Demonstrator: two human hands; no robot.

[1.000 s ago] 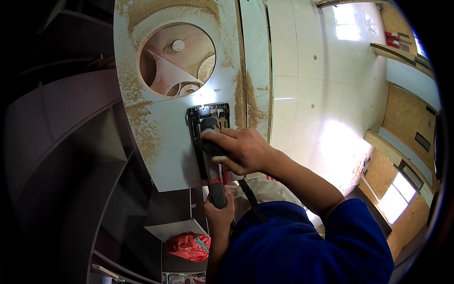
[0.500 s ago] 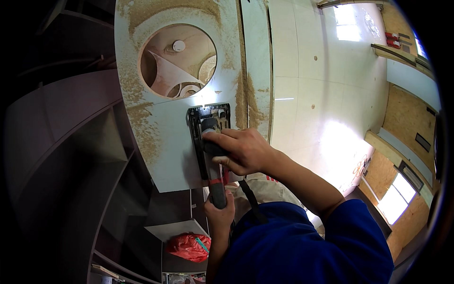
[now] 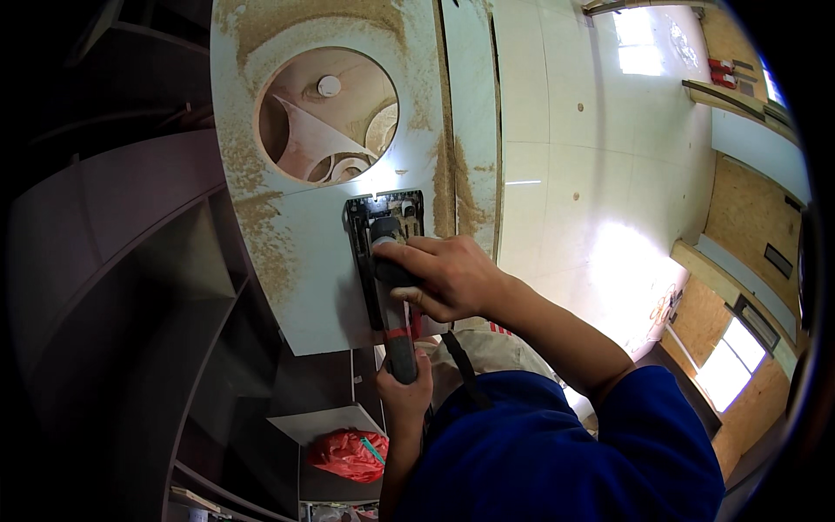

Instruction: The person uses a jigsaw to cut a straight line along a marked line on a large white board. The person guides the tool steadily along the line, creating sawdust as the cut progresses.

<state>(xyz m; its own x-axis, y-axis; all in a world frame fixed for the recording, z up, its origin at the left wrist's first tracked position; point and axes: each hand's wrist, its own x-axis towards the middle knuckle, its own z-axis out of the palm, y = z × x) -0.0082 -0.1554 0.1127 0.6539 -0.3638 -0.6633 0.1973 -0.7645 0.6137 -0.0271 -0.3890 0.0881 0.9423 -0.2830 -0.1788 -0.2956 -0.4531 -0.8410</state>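
Gripping the power tool (image 3: 388, 271) closely, left hand (image 3: 406, 396) around its rear and right hand (image 3: 457, 274) atop its front, on the white board (image 3: 322, 313) by the near edge. Seemingly guiding a pass; probably calls for even pressure. Past that edge, cannot tell the contents of a red bag (image 3: 346, 454).

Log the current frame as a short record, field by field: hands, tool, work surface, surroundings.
Left hand: gripping the tool's rear handle
Right hand: closed over its black front knob
Tool: black, red-trimmed, resting on the board; exact type unclear
Board: pale, with a round hole beyond the tool
Debris: brown dust scattered on the board
Surroundings: dark shelving at left, red bag lower left
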